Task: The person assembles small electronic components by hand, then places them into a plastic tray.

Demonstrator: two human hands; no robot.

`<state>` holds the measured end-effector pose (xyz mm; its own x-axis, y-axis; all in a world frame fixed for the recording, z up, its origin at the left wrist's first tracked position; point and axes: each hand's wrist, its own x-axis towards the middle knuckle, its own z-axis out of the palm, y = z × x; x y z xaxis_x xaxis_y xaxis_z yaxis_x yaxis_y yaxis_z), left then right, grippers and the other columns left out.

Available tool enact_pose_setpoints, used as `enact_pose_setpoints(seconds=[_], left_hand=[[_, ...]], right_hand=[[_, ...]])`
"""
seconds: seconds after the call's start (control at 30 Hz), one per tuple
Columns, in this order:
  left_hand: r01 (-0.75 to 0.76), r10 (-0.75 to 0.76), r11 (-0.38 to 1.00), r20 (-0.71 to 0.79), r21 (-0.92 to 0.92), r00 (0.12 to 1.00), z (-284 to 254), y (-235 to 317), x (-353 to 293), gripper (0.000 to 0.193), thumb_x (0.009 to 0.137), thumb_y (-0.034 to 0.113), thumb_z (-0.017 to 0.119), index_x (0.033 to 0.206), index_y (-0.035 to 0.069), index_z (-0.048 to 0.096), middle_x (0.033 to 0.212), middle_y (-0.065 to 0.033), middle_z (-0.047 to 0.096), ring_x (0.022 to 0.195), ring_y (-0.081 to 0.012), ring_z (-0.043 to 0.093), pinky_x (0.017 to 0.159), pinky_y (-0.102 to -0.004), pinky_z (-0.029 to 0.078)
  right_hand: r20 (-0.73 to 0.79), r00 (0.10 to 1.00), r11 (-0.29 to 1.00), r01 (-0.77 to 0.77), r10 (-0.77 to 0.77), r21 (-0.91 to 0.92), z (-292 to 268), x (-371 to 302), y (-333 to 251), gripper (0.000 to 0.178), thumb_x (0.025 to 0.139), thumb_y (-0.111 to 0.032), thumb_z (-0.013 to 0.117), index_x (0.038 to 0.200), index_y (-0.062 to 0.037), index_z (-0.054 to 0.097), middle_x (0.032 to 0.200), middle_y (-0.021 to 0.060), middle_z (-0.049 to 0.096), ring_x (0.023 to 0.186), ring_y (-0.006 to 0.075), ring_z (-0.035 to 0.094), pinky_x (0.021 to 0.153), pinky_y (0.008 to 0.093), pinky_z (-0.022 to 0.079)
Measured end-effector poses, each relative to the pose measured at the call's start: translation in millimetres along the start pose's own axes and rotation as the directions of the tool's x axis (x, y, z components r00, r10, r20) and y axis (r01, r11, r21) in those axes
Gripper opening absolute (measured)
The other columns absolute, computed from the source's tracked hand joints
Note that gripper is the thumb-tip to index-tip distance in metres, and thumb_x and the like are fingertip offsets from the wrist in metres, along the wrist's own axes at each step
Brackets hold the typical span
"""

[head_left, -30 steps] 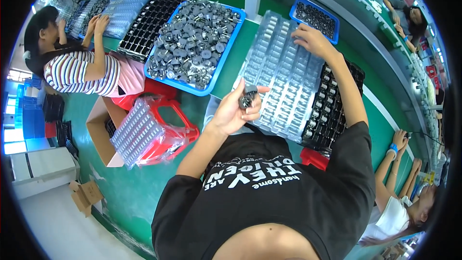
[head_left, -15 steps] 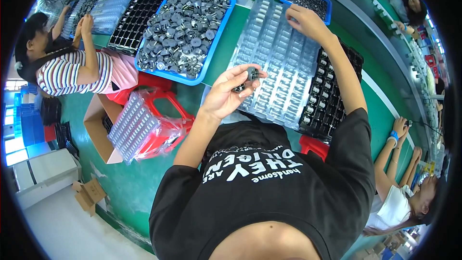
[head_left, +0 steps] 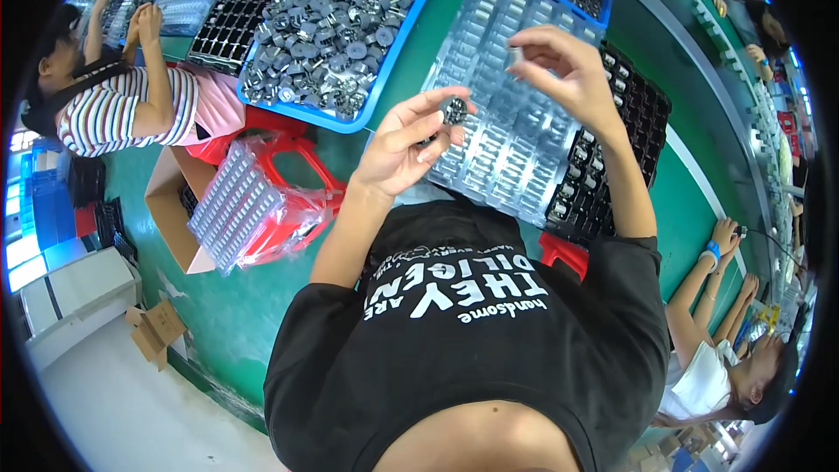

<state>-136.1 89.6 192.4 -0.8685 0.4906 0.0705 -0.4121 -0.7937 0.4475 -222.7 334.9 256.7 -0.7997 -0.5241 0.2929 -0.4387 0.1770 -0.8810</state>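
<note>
My left hand (head_left: 400, 144) pinches a small round dark-grey part (head_left: 454, 111) with metal detail on its face, held up in front of my chest. To its right, my right hand (head_left: 572, 79) hovers over a clear plastic tray (head_left: 502, 170), closed on a small silvery metal cylinder (head_left: 514, 57) between thumb and fingertips. Rows of similar silvery pieces sit in the tray's pockets. Partly under its right side lies a black tray (head_left: 603, 166) that also holds metal pieces.
A blue bin (head_left: 371, 114) heaped with grey round parts stands left of the clear tray. Beyond it is a smaller blue bin (head_left: 603, 13) of dark pieces. Bagged trays (head_left: 232, 210) rest on a red stool (head_left: 293, 166). Co-workers sit left (head_left: 131, 109) and right (head_left: 712, 380).
My right hand has pulled back from the far part of the clear tray toward my left hand, now with a silvery cylinder in its fingertips. The round part in my left hand has turned slightly.
</note>
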Motion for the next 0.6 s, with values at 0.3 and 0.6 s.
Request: enact_pose_setpoints(seconds=[0.3, 0.6], left_hand=[[0.020, -0.023, 0.994, 0.031, 0.106, 0.999, 8.2, 2.5, 0.1, 0.040, 0.099, 0.023, 0.058, 0.124, -0.008, 0.052, 0.097, -0.0188, 0.064, 0.064, -0.0137, 0.060, 0.042, -0.0161, 0.038], [0.034, -0.027, 0.984, -0.040, 0.175, 0.999, 16.9, -0.1, -5.9, 0.043, 0.102, 0.031, 0.052, 0.121, -0.007, 0.053, 0.096, -0.0207, 0.065, 0.062, -0.0130, 0.059, 0.044, -0.0162, 0.038]], right_hand=[[0.147, 0.903, 0.858, 0.429, -0.404, -0.282, 29.9, -19.9, -42.9, 0.026, 0.075, 0.005, 0.074, 0.100, 0.0014, 0.066, 0.096, 0.0133, 0.069, 0.081, 0.0239, 0.070, 0.067, 0.0300, 0.058], [0.222, 0.860, 0.773, 0.510, -0.460, -0.377, 41.4, -24.3, -46.3, 0.038, 0.070, 0.006, 0.074, 0.107, 0.0005, 0.066, 0.096, 0.0114, 0.067, 0.077, 0.0254, 0.068, 0.063, 0.0314, 0.057]])
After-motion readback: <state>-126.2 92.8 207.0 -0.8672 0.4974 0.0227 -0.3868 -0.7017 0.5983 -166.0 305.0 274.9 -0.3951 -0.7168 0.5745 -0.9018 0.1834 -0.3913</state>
